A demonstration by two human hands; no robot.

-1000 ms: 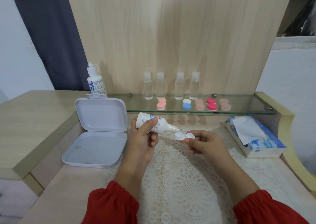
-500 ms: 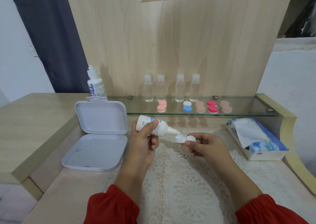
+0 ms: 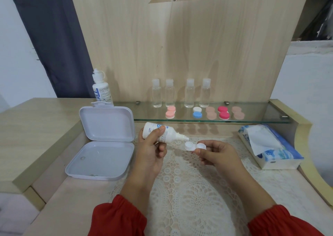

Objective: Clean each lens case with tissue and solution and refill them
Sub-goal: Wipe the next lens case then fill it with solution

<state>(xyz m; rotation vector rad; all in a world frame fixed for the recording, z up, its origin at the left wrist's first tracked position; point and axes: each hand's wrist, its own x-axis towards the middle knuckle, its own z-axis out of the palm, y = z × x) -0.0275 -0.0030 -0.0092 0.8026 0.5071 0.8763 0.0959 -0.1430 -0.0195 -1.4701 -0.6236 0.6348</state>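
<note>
My left hand [image 3: 153, 151] grips a small white solution bottle [image 3: 163, 134], tipped sideways with its nozzle pointing right. The nozzle tip hangs just above the left well of a white open lens case [image 3: 194, 146]. My right hand [image 3: 218, 154] pinches that case at its right side, above the lace mat. Several capped lens cases stand on the glass shelf [image 3: 252, 119]: pink [image 3: 170, 112], white and blue [image 3: 197, 112], beige [image 3: 211, 112], red [image 3: 223, 112] and beige [image 3: 237, 112].
An open white plastic box [image 3: 100, 156] lies at the left of the mat. A tissue pack [image 3: 270, 145] sits at the right. A larger solution bottle [image 3: 101, 89] and several clear small bottles [image 3: 180, 96] stand at the back of the shelf.
Both hands have kept their grips, with the nozzle staying over the case's left well. The view has shifted slightly; nothing else has moved.
</note>
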